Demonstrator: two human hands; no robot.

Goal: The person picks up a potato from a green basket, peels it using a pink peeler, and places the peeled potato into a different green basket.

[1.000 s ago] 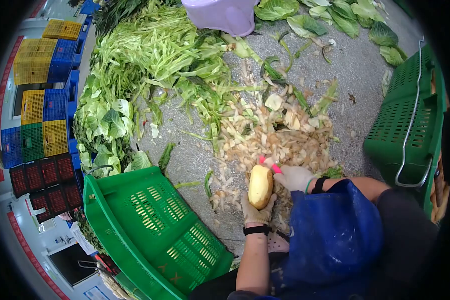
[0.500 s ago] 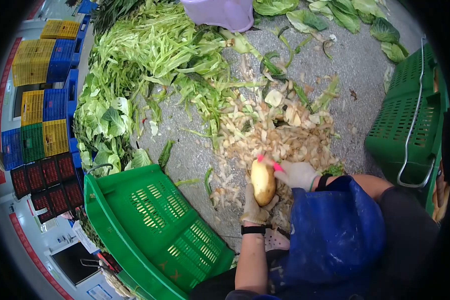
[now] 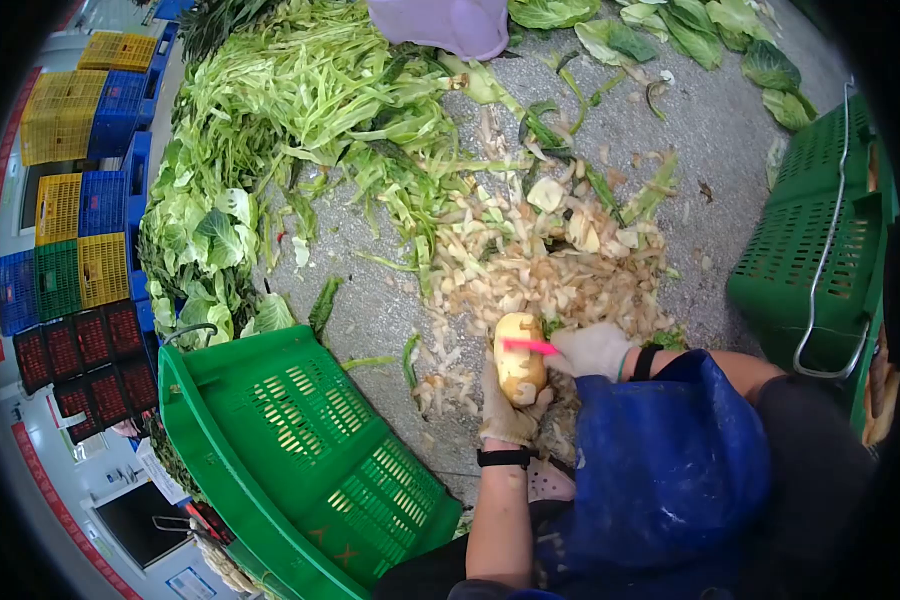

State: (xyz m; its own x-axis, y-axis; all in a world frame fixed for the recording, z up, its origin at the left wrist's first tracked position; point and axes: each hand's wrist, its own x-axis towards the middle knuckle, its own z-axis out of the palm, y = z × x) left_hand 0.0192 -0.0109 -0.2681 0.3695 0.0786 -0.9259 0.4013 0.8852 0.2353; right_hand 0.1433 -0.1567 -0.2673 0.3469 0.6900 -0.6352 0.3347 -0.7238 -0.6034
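My left hand (image 3: pixel 503 412), in a pale glove, is closed around the lower end of a potato (image 3: pixel 519 376). Most of the potato is pale and peeled, with brown skin left in patches near the bottom. My right hand (image 3: pixel 592 351), gloved too, grips a pink peeler (image 3: pixel 532 346) by its near end. The peeler lies across the upper part of the potato and seems to touch it; its blade cannot be made out. Beyond both hands, a heap of potato peelings (image 3: pixel 570 265) covers the floor.
A green crate (image 3: pixel 270 400) leans close at my left, and another green crate (image 3: pixel 805 235) with a metal handle stands at right. Cabbage leaves and green trimmings (image 3: pixel 310 100) are piled far left. A purple tub (image 3: pixel 450 25) is at the top. Stacked crates (image 3: pixel 100 210) line the left.
The peeler has come down along the potato from its top end and now lies more level. The potato has turned slightly in my left hand, showing brown patches differently.
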